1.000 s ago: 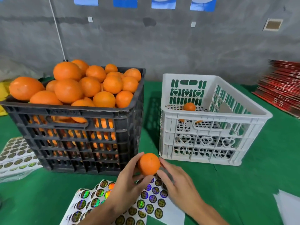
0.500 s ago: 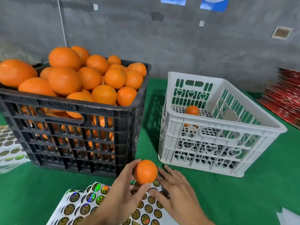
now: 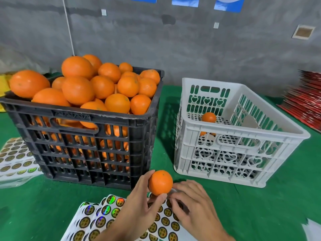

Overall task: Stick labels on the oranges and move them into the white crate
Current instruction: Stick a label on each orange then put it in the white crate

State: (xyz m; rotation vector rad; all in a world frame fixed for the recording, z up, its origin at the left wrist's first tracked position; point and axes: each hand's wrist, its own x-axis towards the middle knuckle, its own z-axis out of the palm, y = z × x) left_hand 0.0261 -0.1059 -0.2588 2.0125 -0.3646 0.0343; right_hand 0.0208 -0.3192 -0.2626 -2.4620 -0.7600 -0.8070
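Head view: the left hand (image 3: 139, 204) is gripping an orange (image 3: 160, 182) between thumb and fingertips, holding it up just above the label sheet (image 3: 102, 214) at six o'clock. The fruit is nearly round, so no long axis is showing; a small dark speck on its skin is facing up toward twelve o'clock. The right hand (image 3: 192, 206) is sitting just beside it at five o'clock, fingers curled down onto the sheet, seemingly picking at a label, though the fingertips are too blurred to say whether they are holding one. At ten o'clock the black crate (image 3: 97, 145) is standing heaped with oranges (image 3: 97, 87) above its rim. At two o'clock the white crate (image 3: 231, 153) is sitting well apart from the held fruit, with one orange inside (image 3: 209, 117) resting on its floor near the far wall. More label sheets (image 3: 13, 155) are lying at nine o'clock on the green cloth (image 3: 260, 206).
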